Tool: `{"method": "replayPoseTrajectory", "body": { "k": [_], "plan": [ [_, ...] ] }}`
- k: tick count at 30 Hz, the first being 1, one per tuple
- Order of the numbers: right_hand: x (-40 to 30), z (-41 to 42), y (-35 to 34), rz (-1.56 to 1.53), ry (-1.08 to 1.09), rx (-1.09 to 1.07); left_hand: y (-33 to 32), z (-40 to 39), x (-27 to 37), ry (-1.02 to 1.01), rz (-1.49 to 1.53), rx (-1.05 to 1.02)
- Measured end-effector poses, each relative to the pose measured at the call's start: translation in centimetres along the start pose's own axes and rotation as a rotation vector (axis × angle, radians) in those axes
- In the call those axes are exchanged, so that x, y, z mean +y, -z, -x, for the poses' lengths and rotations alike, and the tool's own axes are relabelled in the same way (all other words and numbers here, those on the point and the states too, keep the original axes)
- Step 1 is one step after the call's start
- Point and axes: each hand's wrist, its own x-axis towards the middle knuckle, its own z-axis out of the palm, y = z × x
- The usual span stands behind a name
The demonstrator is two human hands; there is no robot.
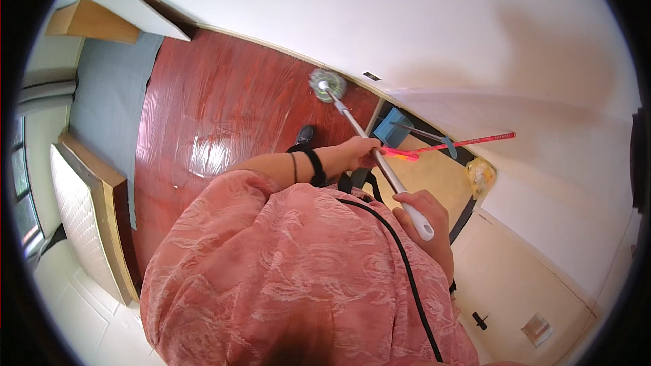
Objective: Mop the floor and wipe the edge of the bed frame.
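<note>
A mop with a silver pole point(389, 173) runs diagonally from my body out to the wall. My left hand point(362, 152) grips the pole around its middle. At the near end, my right hand point(426, 211) is closed around the white plastic handle point(419, 223). The round grey-green mop head point(327, 85) is blurred. It rests on the red wood-look floor point(229, 86), close to the foot of the white wall.
A blue dustpan point(391, 129) and a red stick point(468, 141) with a pink end are right of the pole. Beyond lie a yellowish plastic bag point(480, 175) and a door handle point(479, 320). At left are a grey mat point(109, 86), an upright mattress point(81, 213) and a wooden box-like piece point(96, 23).
</note>
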Motion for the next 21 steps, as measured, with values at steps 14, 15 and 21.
{"method": "replayPoseTrajectory", "body": {
  "k": [14,15,21],
  "plan": [
    [5.4,-7.7,-9.2,-0.051,0.097,-0.164,12.0,-4.9,4.5,-0.032,0.017,0.284],
    [5.4,-6.7,-8.5,-0.013,0.024,-0.167,10.9,-5.6,3.8,-0.015,0.006,0.277],
    [6.2,-1.4,-5.1,-0.007,-0.143,-0.008,3.0,-8.5,0.0,0.167,-0.118,0.073]
  ]
}}
